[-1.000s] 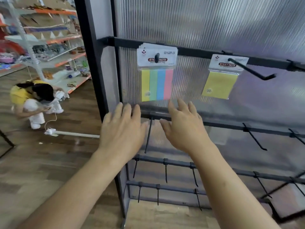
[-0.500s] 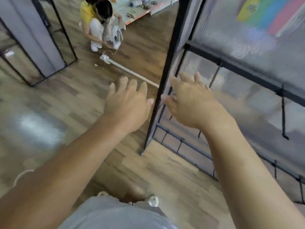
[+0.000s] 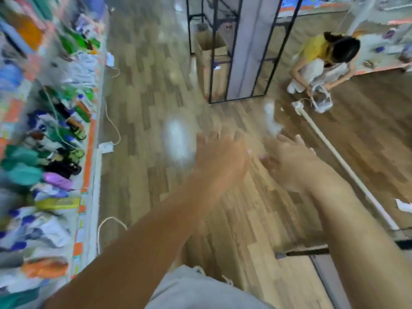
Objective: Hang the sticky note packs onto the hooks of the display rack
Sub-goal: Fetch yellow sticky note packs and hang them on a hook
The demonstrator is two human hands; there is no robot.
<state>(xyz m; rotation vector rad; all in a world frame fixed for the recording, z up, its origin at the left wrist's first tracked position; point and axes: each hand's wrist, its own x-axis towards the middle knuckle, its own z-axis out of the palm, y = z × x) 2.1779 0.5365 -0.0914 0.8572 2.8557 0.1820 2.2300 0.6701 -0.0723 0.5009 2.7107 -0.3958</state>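
Left hand: your left hand (image 3: 219, 161) is out in front of you over the wooden floor (image 3: 156, 85), back of the hand up, fingers straight and spread. Released, grasping nothing.
Right hand: your right hand (image 3: 292, 166) is just beside the left, thumbs near each other but apart. Fingers extended, released, nothing in it.
Sticky note packs: you cannot tell where they are; the view is blurred and none can be made out.
Near right: a black bar and grey panel (image 3: 312, 255) at floor level, partly behind your right forearm.
Far centre: a black-framed rack (image 3: 245, 47) stands on the floor, with a brown paper bag (image 3: 211, 56) at its left side.
Far right: a person in a yellow top (image 3: 321, 61) crouches on the floor; a white pole (image 3: 341, 166) lies from near them toward you.
Left: a stocked shelf (image 3: 44, 130), goods smeared by blur; a white cable (image 3: 111, 121) runs on the floor beside it.
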